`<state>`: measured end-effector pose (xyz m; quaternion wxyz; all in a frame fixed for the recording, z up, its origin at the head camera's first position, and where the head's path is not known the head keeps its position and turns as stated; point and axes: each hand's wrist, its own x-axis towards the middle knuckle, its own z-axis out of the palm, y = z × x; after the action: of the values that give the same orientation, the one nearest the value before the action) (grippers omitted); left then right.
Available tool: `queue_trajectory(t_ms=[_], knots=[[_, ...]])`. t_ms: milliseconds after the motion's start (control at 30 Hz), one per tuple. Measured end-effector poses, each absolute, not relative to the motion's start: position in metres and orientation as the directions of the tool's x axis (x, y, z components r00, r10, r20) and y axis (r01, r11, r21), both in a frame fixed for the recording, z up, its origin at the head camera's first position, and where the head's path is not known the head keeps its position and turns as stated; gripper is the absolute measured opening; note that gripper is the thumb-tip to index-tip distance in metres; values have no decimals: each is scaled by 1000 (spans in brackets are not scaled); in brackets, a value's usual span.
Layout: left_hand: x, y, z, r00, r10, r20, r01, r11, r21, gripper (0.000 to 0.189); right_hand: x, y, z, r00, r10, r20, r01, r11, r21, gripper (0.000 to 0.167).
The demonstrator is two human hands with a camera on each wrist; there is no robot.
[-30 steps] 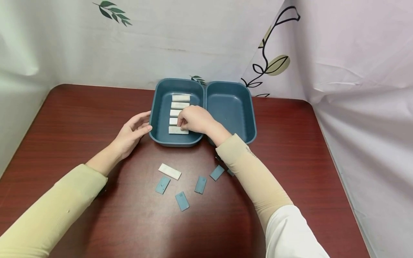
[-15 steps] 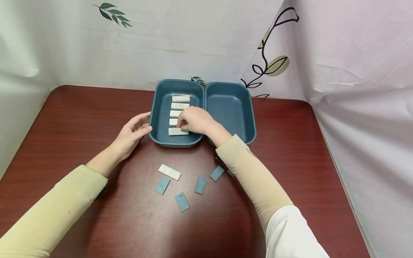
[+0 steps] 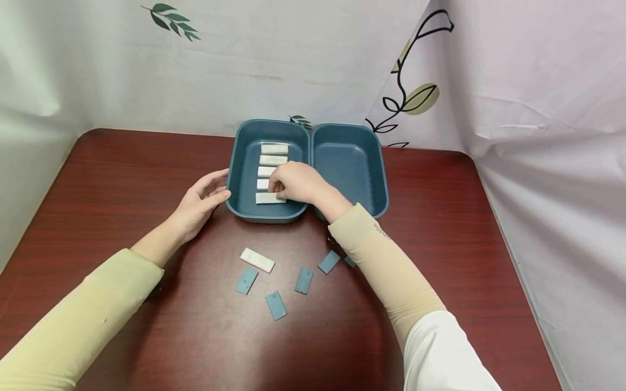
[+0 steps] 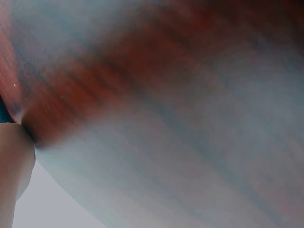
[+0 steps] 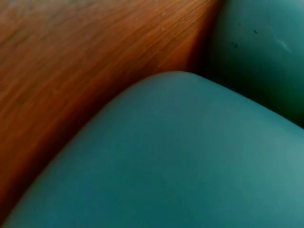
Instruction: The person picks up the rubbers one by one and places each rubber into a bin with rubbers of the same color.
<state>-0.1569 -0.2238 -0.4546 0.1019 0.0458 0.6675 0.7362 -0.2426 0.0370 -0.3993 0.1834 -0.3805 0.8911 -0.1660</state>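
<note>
Two blue plastic boxes stand side by side at the back of the table in the head view. Inside the left box, several white rectangular blocks lie in a column. My right hand reaches in over its right rim, and its curled fingers pinch the nearest white block by its right end. The hand covers the right ends of some other blocks. My left hand rests against the outside of the left box's wall, its thumb and fingers spread. The left wrist view shows little but part of a finger.
The right box has nothing visible in it. In front of the boxes lie a loose white block and several small blue tiles, one partly under the right sleeve. A white patterned cloth hangs behind the table.
My right thumb has shifted very slightly to the right on the nearest block. The left hand, the boxes and the loose pieces look the same.
</note>
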Motion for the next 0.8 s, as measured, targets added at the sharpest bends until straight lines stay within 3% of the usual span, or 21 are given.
queue_trajectory(t_ms=[800], knots=[[-158,-224,-455,-975,211,-67,-93,-114,989,50,-240,35,-398,-629,-742,-230,-636,662,-396,28]])
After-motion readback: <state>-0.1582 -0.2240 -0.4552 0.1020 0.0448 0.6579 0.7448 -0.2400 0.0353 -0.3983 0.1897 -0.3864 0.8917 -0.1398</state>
